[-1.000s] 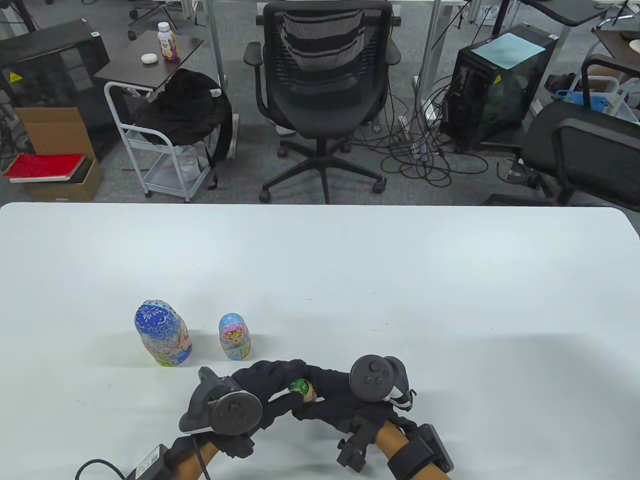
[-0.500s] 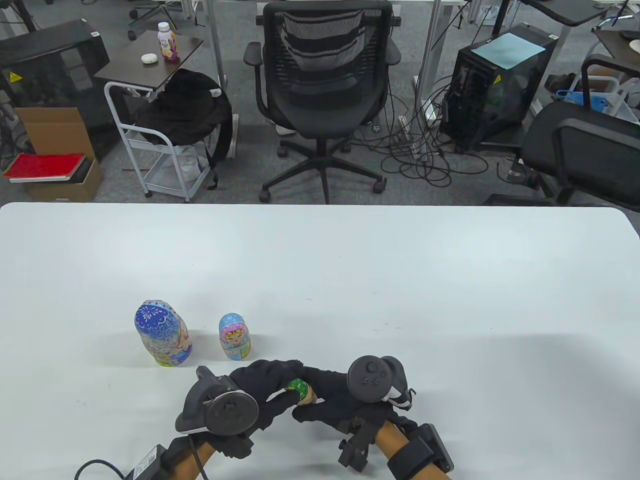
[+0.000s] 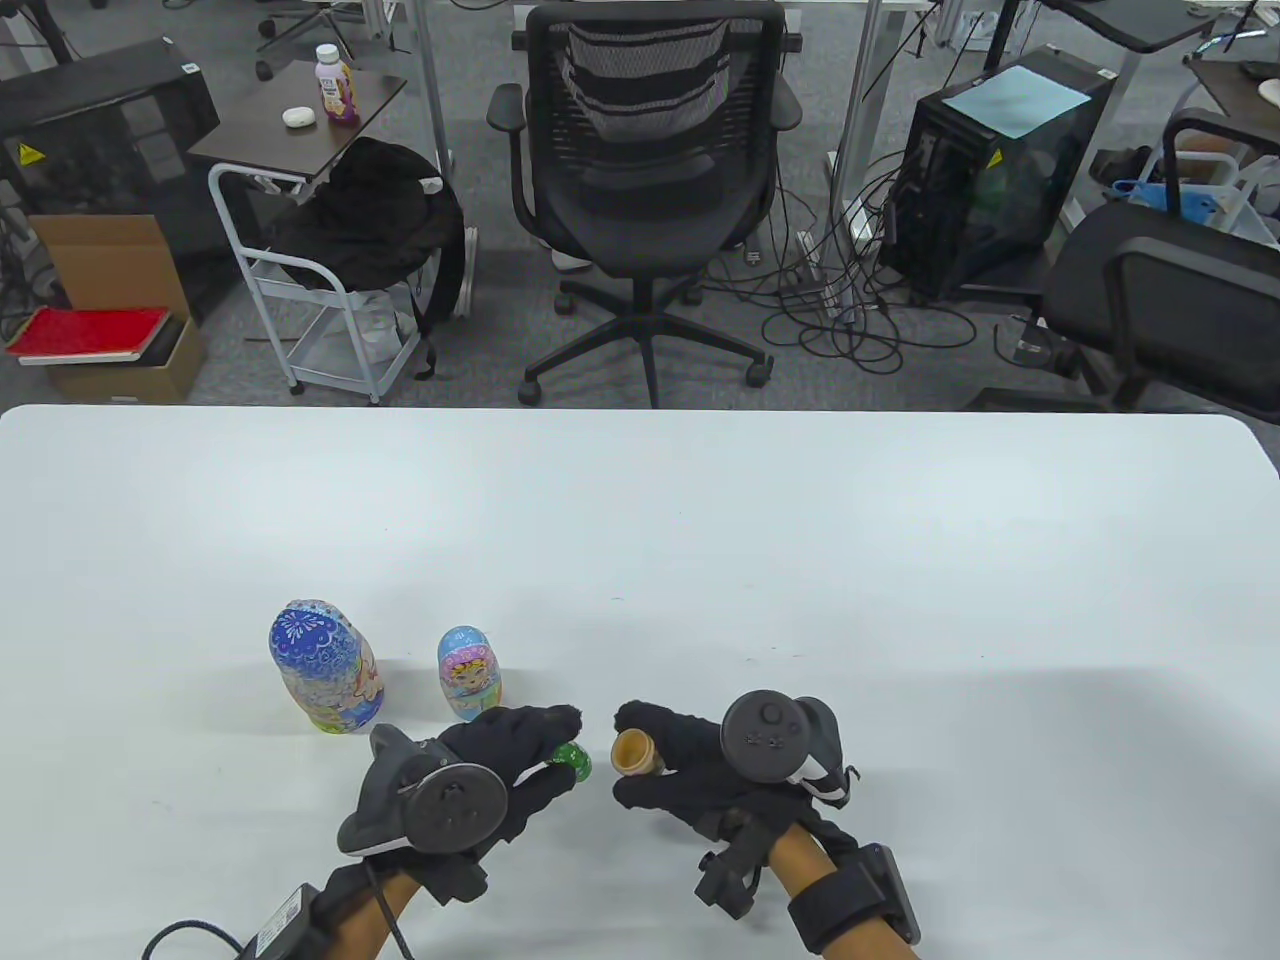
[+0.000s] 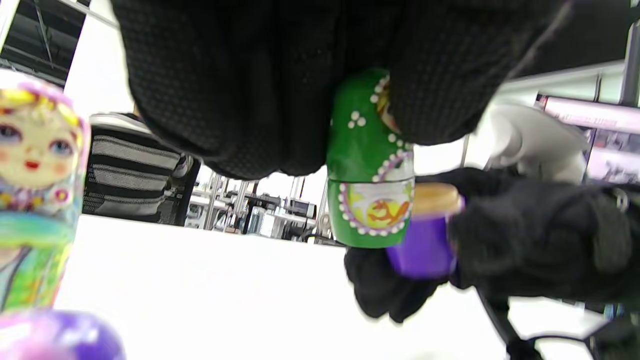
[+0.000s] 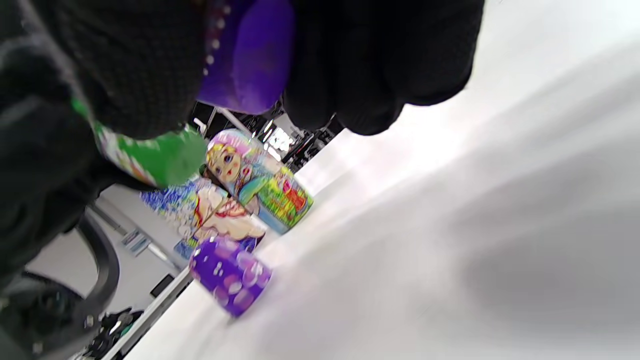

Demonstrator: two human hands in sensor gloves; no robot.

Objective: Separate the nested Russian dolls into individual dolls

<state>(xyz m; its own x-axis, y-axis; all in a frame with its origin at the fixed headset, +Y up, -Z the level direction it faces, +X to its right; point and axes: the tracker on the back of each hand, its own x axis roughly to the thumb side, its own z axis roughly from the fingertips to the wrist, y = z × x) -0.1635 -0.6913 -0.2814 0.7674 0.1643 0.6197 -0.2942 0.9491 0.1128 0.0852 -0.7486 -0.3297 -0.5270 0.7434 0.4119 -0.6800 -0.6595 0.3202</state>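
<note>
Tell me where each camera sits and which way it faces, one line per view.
Table view: above, looking down the white table; left hand and right hand enter from below.
Left wrist view: low, under the left hand, facing the green doll it grips.
Right wrist view: tilted, under the right hand, facing the purple shell half.
Both wrist views share the green doll.

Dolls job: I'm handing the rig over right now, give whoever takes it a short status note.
Left hand: fingers grip the green doll, which looks whole and closed.
Right hand: fingers hold an empty purple half, open end showing.
On the table: blue doll and light-blue doll upright at left, apart; another purple half lies by them.
Done: the green doll is out of the purple one.
Left: probably rejoin the purple halves, set that doll down, then check whether the green doll opens. What is inside it cannot be seen.
</note>
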